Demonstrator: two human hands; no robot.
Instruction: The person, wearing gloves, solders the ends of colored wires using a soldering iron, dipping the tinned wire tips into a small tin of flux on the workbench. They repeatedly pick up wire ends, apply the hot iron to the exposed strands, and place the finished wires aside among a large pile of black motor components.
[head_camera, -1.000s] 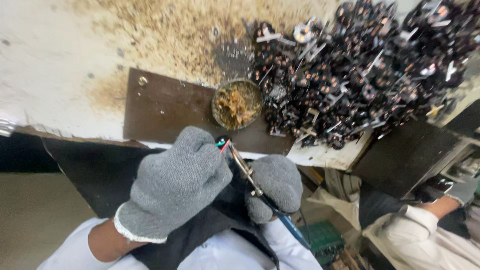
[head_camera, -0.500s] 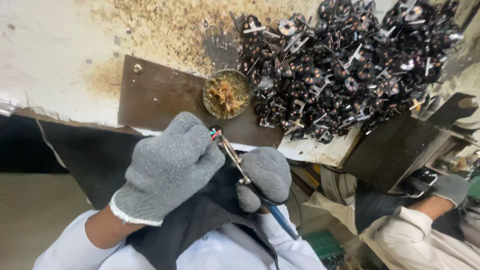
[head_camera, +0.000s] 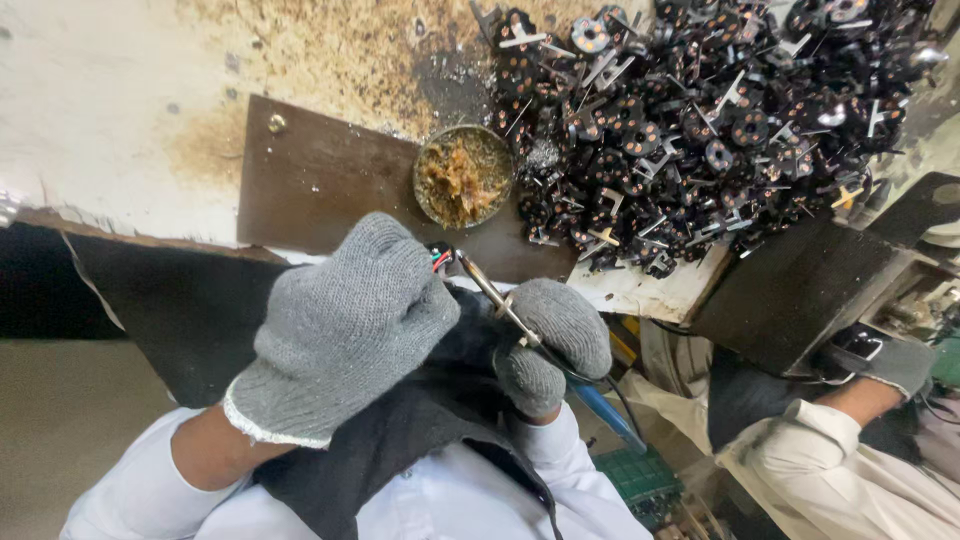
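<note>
Stained white workbench (head_camera: 90, 110) carries a brown plate (head_camera: 320, 180), a tin of flux paste (head_camera: 463, 177) and a heap of black parts (head_camera: 700, 110); left hand (head_camera: 340, 320) clenched on a small wired part (head_camera: 440, 258), steadying it; right hand (head_camera: 555, 340) grasps soldering iron (head_camera: 500, 300), tip at the part.

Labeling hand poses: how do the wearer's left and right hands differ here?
The left hand is a closed fist around a small part with coloured wires; the right hand grips a soldering iron, tip toward that part. The left looks larger and nearer the camera; the right sits lower. Both wear grey knit gloves.
</note>
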